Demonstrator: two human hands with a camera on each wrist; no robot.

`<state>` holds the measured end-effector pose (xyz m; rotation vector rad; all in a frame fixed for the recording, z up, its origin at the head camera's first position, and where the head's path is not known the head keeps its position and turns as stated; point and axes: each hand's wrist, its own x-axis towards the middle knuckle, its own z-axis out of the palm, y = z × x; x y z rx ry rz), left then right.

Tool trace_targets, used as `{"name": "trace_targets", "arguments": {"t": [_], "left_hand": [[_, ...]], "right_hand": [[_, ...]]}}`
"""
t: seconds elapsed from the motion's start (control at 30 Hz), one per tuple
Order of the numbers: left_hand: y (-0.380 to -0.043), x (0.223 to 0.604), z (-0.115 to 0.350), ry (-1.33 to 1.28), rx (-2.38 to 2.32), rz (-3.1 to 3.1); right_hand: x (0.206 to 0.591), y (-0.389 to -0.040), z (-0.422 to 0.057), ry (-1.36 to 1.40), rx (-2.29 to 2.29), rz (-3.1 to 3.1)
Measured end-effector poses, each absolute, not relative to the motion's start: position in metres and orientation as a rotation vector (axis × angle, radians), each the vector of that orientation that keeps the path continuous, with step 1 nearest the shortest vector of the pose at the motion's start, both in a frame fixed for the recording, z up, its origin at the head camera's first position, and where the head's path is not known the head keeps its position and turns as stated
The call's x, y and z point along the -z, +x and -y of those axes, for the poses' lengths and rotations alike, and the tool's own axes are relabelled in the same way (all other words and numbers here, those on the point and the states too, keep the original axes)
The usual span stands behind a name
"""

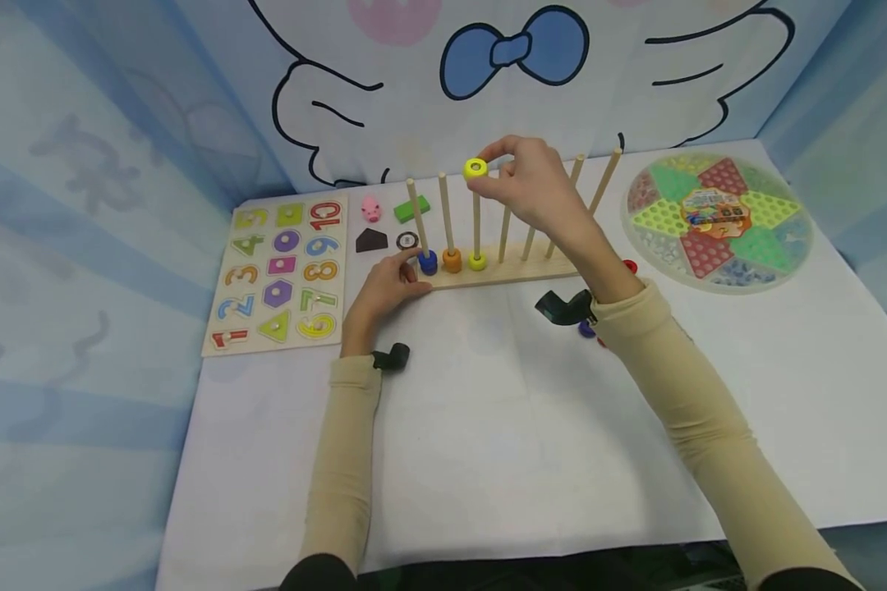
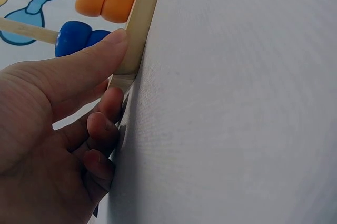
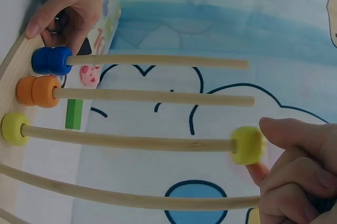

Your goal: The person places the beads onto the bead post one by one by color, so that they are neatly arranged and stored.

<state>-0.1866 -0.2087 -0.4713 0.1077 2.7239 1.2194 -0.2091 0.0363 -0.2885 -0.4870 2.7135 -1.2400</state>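
My left hand [image 1: 386, 287] grips the left end of a wooden peg stand [image 1: 488, 277], thumb on its top, as the left wrist view shows. Two blue beads [image 3: 51, 60] sit at the bottom of the first peg and two orange beads [image 3: 38, 91] on the second. One yellow bead [image 3: 15, 128] is at the foot of the third peg. Above it, my right hand [image 1: 532, 180] pinches another yellow bead [image 3: 246, 145] between thumb and finger, at the tip of that same peg. The rest of the right hand's fingers are curled in.
A number and shape puzzle board [image 1: 275, 275] lies at the left. Behind the stand are a pink pig [image 1: 370, 208], a green block [image 1: 412, 209] and a dark block [image 1: 372, 240]. A round game board [image 1: 719, 222] is at the right. Near the right forearm lies a red bead [image 1: 631, 266].
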Motion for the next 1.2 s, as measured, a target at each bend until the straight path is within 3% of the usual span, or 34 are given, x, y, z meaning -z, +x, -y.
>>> {"name": "trace_targets", "arguments": {"t": [0.2,0.4,0.7,0.93,1.2], "left_hand": [[-0.186,0.468,0.208,0.101,-1.205,-2.722],[-0.184,0.469,0.21,0.061,-1.196,-2.729],[-0.184,0.469,0.213,0.09,-1.226,-2.731],[-0.186,0.472,0.212,0.1,-1.226,-2.731],[-0.186,0.472,0.209,0.115,-1.253,-2.724]], "right_hand": [[0.291,-0.2,-0.057,-0.524,1.51,-2.563],[0.315,-0.185,-0.128,-0.524,1.818,-2.266],[0.399,-0.191,-0.224,-0.018,2.073,-1.937],[0.448,-0.205,-0.241,0.207,1.849,-2.12],[0.462,-0.209,-0.239,0.212,1.72,-2.235]]}}
